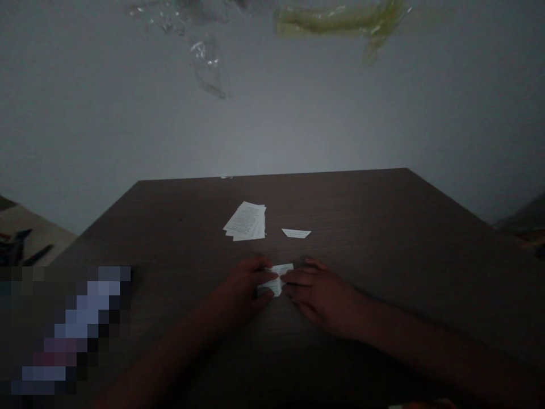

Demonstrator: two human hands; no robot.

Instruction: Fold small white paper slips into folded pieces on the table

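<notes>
A small printed sheet of paper (286, 268) with a crease lies on the dark table between my hands. My left hand (249, 282) rests at its left side, fingers and thumb spread apart, with fingertips lying on the sheet. From the right, my right hand (317, 289) reaches in with outstretched fingers, their tips at the sheet's right part. The fingers cover portions of the sheet, so its full shape is hidden. Just beyond my hands lies a folded paper strip (296, 233) with slanted ends. A loose stack of printed sheets (249, 220) is farther off to the left.
The brown wooden table (357, 210) meets a pale wall (298, 125) at its far edge. Clear tape (210, 65) and yellowish tape (332, 21) are stuck on the wall. A pixelated object (80, 318) lies at the left front. The scene is dim.
</notes>
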